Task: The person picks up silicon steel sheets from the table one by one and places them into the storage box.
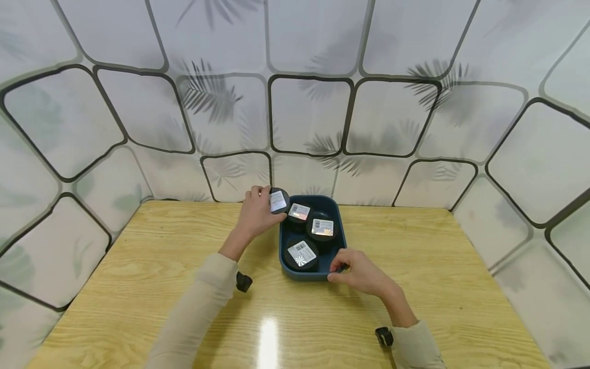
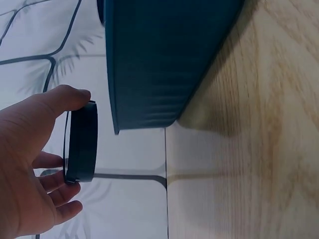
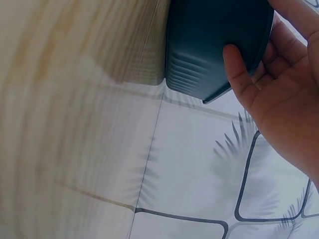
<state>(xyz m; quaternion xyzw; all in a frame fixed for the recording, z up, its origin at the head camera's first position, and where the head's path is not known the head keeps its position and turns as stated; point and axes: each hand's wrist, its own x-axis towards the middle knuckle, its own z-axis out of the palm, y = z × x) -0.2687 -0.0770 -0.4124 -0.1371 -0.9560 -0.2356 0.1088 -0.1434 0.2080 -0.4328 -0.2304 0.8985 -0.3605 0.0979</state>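
A flat, round black container (image 1: 278, 200) with a white label is pinched at its edge between the thumb and fingers of my left hand (image 1: 258, 212). It is held up beside the back left rim of a dark blue plastic bin (image 1: 312, 277); the left wrist view shows the container (image 2: 82, 142) edge-on, clear of the table. Inside the bin lie three similar round black containers (image 1: 301, 254) with white barcode labels. My right hand (image 1: 357, 271) grips the bin's near right corner, its thumb pressed on the outer wall (image 3: 209, 45) and its fingers over the rim.
The bin stands on a light wood-grain table (image 1: 184, 241), near its back edge. Behind and at both sides hangs a pale patterned cloth (image 1: 309, 115) with dark lines and leaf prints. Small black wrist devices (image 1: 243, 282) sit by both sleeves.
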